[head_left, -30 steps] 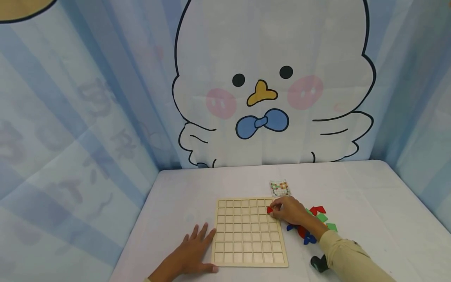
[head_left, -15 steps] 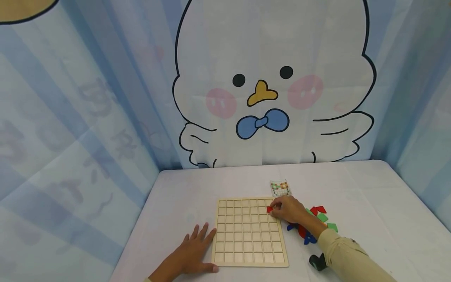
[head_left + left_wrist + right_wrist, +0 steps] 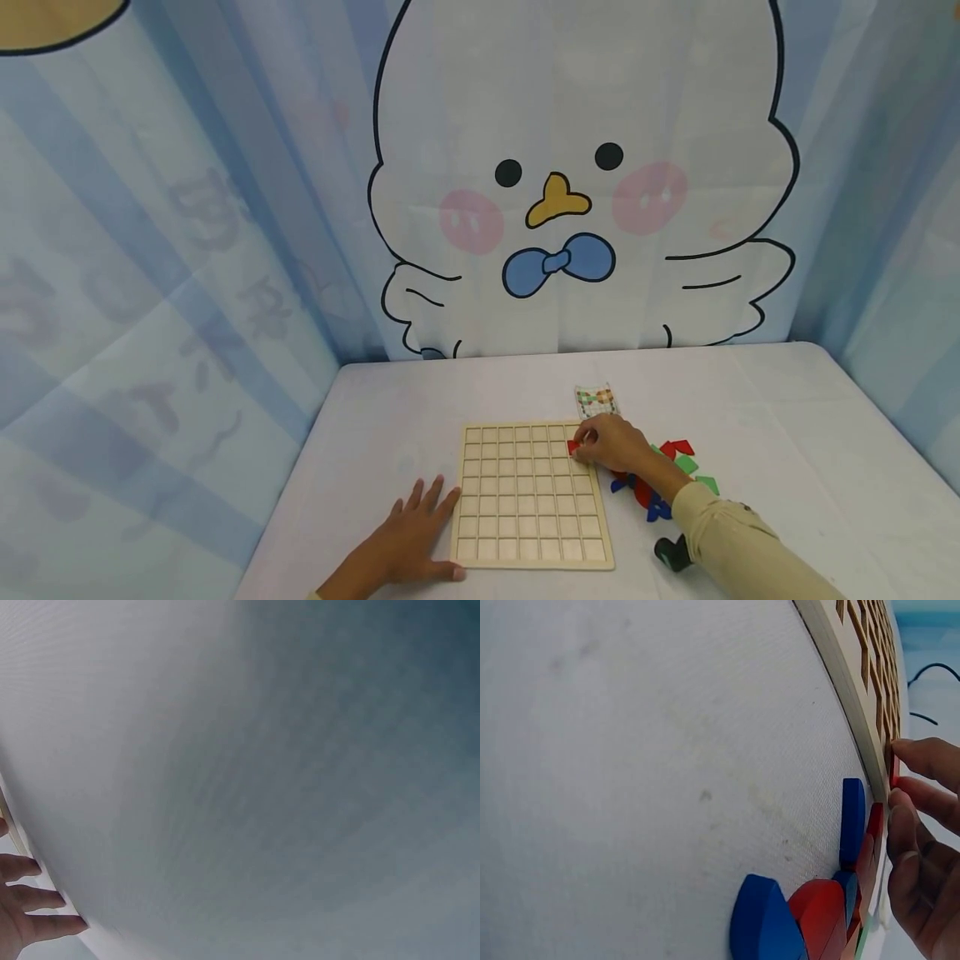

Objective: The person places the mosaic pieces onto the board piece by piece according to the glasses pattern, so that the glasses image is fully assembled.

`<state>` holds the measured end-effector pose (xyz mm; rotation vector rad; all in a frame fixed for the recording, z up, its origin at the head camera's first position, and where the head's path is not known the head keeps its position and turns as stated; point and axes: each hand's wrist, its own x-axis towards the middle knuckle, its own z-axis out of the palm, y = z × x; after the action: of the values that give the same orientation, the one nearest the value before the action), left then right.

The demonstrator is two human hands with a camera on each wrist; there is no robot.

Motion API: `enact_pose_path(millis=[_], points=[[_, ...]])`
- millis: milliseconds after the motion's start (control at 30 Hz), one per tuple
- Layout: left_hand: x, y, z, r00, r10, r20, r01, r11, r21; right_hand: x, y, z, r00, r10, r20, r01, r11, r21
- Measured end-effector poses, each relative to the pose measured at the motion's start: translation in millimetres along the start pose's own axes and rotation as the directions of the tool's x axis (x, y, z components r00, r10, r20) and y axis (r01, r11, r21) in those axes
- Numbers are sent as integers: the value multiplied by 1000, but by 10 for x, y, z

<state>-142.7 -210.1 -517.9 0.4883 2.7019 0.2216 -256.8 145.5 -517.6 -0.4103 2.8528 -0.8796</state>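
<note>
My right hand (image 3: 611,443) is at the right side of a pale wooden grid board (image 3: 606,533). Thumb and fingertips pinch a small red piece (image 3: 573,447) at a cell of the rightmost column, near the far corner. In the right wrist view the red piece (image 3: 895,769) shows as a thin edge between the fingertips; its full outline is hidden. My left hand (image 3: 408,533) rests spread on the table, its index finger and thumb touching the board's left edge. The left wrist view catches only the extended fingers (image 3: 45,900) beside the board's edge.
Right of the board lies a loose pile of flat pieces, including green pieces (image 3: 686,463) and blue pieces (image 3: 658,507), partly under my right forearm. A small printed pattern card (image 3: 597,400) lies beyond the board. A dark object (image 3: 672,552) shows beside the right sleeve.
The red piece has turned slightly within the right fingertips and lies flatter at the cell. The right forearm has shifted a little left; the left hand and board have stayed put.
</note>
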Motion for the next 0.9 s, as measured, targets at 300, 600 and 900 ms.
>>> enact_pose_path(millis=[300,600,900], points=[[-23,-18,-5,999,43,-16,-43,999,-6,8,-6,-18,999,-33,6,33,999,-1],[-27,-12,-15,999,31,-9,-31,999,-9,-5,26,-42,996,-83,35,82,996,25],[-54,-10,-25,998,55,-14,-56,998,-30,-73,224,-194,988,-132,86,107,961,255]])
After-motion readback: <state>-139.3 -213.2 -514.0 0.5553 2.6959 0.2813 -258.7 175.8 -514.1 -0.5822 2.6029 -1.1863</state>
